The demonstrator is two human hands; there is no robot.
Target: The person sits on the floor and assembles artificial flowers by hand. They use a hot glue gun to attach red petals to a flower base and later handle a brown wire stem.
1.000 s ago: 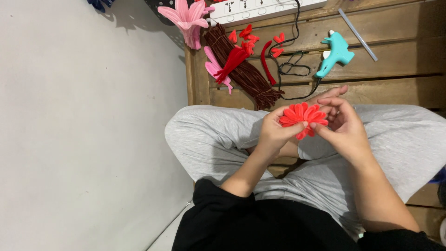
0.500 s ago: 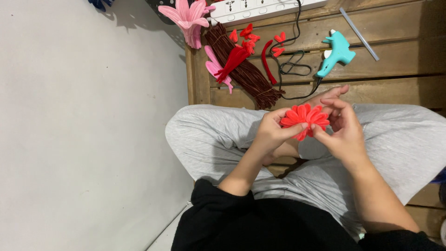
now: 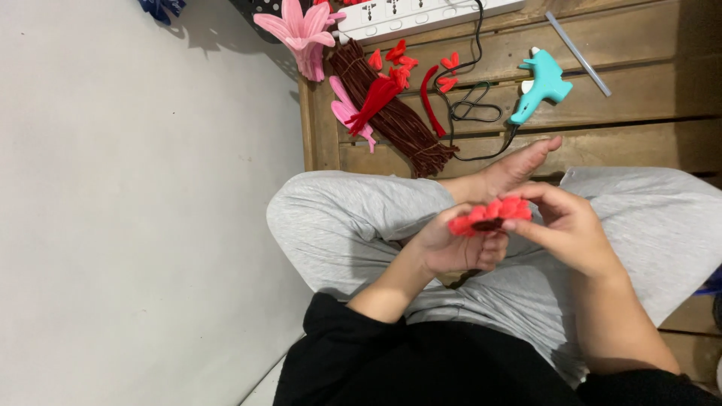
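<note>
I hold a red pipe-cleaner flower [image 3: 490, 213] over my lap, its petals now edge-on to the camera. My left hand [image 3: 451, 244] grips it from below with curled fingers. My right hand [image 3: 568, 225] pinches its right side with thumb and fingertips. Both hands sit above my crossed legs in grey trousers [image 3: 338, 218], and a bare foot [image 3: 511, 169] shows just behind the flower.
A wooden pallet [image 3: 647, 128] lies ahead with a teal glue gun [image 3: 543, 83] and its black cord, a clear glue stick [image 3: 577, 53], a bundle of dark brown pipe cleaners [image 3: 395, 120], loose red petals [image 3: 391, 60], pink flowers [image 3: 301, 30] and a white power strip [image 3: 421, 11]. A white wall [image 3: 135, 210] is at left.
The flower has tilted from facing the camera to nearly edge-on. Both hands shifted slightly lower and closer around it.
</note>
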